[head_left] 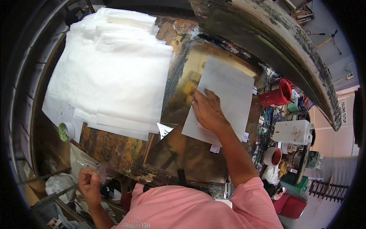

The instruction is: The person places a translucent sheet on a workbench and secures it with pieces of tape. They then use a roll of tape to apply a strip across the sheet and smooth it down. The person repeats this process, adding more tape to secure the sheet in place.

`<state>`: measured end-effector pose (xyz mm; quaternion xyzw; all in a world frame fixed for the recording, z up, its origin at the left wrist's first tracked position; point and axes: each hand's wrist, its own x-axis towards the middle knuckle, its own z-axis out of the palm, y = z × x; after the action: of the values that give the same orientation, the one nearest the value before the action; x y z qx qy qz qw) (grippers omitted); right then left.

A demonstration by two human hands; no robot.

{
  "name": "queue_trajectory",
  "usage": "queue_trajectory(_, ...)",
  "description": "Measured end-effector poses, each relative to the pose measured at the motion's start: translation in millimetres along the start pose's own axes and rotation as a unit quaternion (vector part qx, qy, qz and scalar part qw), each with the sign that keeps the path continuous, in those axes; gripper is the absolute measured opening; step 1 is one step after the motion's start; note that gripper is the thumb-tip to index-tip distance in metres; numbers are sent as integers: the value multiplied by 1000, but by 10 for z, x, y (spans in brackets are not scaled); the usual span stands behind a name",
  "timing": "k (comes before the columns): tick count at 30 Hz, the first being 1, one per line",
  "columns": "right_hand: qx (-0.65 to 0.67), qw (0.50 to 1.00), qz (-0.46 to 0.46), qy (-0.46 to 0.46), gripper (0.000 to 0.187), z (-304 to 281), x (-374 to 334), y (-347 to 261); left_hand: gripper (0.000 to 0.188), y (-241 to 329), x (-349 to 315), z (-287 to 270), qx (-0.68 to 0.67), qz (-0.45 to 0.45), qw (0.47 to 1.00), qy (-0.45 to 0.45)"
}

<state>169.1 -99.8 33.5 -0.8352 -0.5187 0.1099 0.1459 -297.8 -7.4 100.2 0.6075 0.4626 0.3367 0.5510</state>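
My right hand lies on a whitish translucent sheet, its fingers stretched out and apart near the sheet's left edge. The sheet rests on a glossy, see-through panel set into the stained worktable. Small paper tabs stick out at its lower and right edges. Low on the left, off the table's front edge, my left hand is closed in a pinch on a thin clear piece of plastic. What exactly this piece is cannot be made out.
A large stack of white sheets covers the table's left, with a tape roll at its corner. A tilted, paint-stained board hangs over the far right. Along the right stand a red can, a white container and several paint pots.
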Motion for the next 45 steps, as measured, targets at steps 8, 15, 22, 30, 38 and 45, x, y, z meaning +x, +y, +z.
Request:
queue_trajectory(8,238,971,10,14,26,-84,-1,56,21,103,-10,-132,-14,38,999,-12)
queue_trajectory(15,377,912,63,150,15,-297,-419,30,18,112,-77,-143,-40,29,998,-31)
queue_trajectory(22,467,857,51,210,11,-339,-861,352,17,104,-82,88,-63,35,993,-88)
queue_trajectory(30,488,864,73,99,26,-789,-1732,169,20,150,-109,-77,-59,42,993,-90)
queue_trajectory(38,329,931,136,78,62,-933,-2446,16,22,244,-81,-212,-53,33,991,-122)
queue_trajectory(45,370,918,51,135,65,-1000,-2446,144,25,325,-107,-258,-58,54,986,-148)
